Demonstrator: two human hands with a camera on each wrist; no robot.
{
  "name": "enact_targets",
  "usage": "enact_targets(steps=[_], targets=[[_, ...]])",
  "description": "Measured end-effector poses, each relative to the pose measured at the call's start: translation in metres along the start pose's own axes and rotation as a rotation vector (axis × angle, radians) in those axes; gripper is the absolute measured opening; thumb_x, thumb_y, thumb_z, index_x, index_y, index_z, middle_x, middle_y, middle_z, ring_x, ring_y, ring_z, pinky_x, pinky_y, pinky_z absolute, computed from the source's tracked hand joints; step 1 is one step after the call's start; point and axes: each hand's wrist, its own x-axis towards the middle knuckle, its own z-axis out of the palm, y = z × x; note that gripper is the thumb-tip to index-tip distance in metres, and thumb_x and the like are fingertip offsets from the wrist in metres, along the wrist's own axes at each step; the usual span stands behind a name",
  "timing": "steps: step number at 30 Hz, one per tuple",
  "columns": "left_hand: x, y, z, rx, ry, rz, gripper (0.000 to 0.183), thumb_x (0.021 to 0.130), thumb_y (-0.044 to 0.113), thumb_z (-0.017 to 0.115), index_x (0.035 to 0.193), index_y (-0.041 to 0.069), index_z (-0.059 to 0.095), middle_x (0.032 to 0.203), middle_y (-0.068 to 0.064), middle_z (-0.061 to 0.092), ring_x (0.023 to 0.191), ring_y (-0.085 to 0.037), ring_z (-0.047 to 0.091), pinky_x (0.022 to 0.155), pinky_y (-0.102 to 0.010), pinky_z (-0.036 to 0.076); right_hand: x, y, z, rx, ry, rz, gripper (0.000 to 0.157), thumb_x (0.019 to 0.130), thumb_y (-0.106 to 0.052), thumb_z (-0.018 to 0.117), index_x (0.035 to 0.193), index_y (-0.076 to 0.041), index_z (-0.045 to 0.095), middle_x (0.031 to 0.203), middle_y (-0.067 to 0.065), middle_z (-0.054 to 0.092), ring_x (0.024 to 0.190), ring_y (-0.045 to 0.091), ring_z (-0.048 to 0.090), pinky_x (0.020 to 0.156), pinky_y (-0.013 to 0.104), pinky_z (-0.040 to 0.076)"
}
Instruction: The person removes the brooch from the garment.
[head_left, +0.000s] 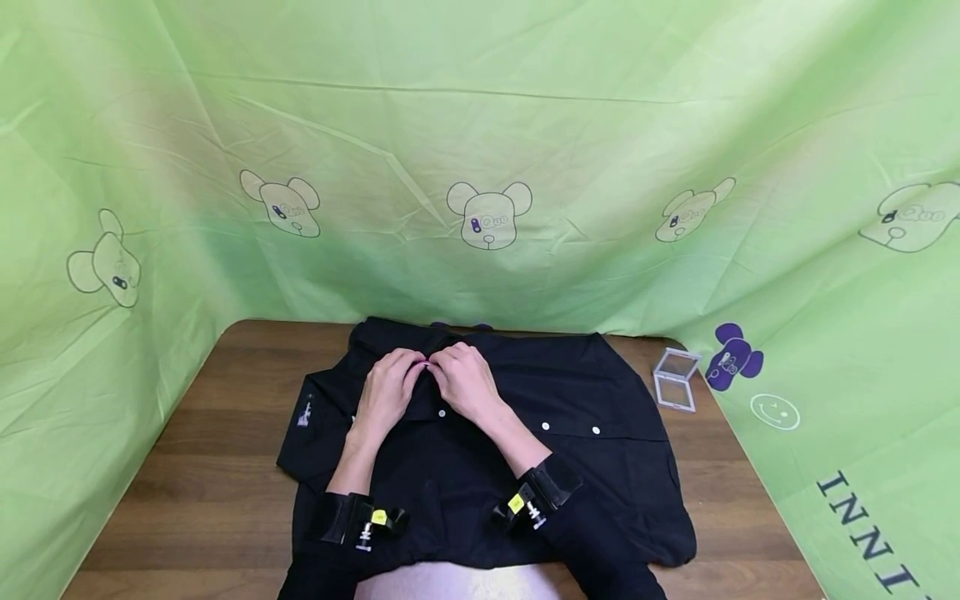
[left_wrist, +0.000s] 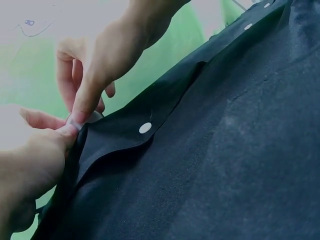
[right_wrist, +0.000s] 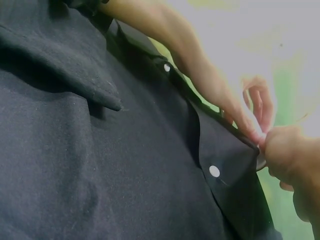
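Observation:
A black shirt point(head_left: 585, 375) with white buttons lies spread sideways, its button strip running across the middle. My left hand point(head_left: 386, 392) and right hand point(head_left: 467, 382) meet fingertip to fingertip at the strip's left part. Both pinch the cloth edge there, and a small pale piece shows between the fingertips; I cannot tell what it is. In the left wrist view, the strip lifts into a fold beside a white button point(left_wrist: 145, 128). The right wrist view has the same pinched edge, with a button point(right_wrist: 214, 171) close to the fingers.
Under the shirt is a brown wooden table point(head_left: 225, 433). A small open case with clear panels point(head_left: 675, 379) stands at the table's right back edge. Green printed cloth point(head_left: 487, 83) hangs around the back and sides. Each wrist wears a black strap point(head_left: 345, 518).

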Motion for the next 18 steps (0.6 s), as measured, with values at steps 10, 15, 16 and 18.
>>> enact_targets(steps=[10,15,16,18], targets=[[-0.003,-0.007,0.004,-0.134,-0.021,-0.072,0.022,0.097,0.007,0.071,0.117,-0.001,0.076,0.114,-0.006,0.072,0.100,-0.016,0.067,0.086,-0.041,0.056,-0.002,0.006,0.006,0.076,0.027,0.004,0.009,0.096,-0.017,0.073,0.095,-0.011,0.080,0.094,-0.003,0.078,0.094,0.015,0.065,0.084,0.034,0.052],[-0.003,-0.008,0.004,-0.175,-0.004,-0.084,0.021,0.097,0.006,0.071,0.116,-0.002,0.076,0.114,-0.007,0.072,0.097,-0.015,0.066,0.083,-0.039,0.056,-0.002,0.009,0.008,0.165,0.041,0.039,0.008,0.095,-0.016,0.073,0.094,-0.011,0.078,0.092,-0.001,0.076,0.089,0.015,0.064,0.081,0.033,0.053],[-0.003,-0.009,0.005,-0.178,0.002,-0.082,0.021,0.096,0.006,0.072,0.116,-0.002,0.076,0.113,-0.008,0.072,0.096,-0.015,0.066,0.083,-0.040,0.056,-0.002,0.009,0.008,0.187,0.041,0.048,0.007,0.096,-0.015,0.073,0.095,-0.010,0.078,0.092,-0.001,0.075,0.089,0.015,0.064,0.080,0.032,0.053],[-0.003,-0.009,0.005,-0.181,0.010,-0.078,0.021,0.096,0.006,0.072,0.115,-0.002,0.076,0.112,-0.009,0.072,0.096,-0.016,0.066,0.082,-0.040,0.055,-0.002,0.011,0.010,0.226,0.040,0.066,0.007,0.096,-0.015,0.073,0.095,-0.010,0.077,0.092,0.000,0.075,0.088,0.015,0.064,0.078,0.032,0.053]])
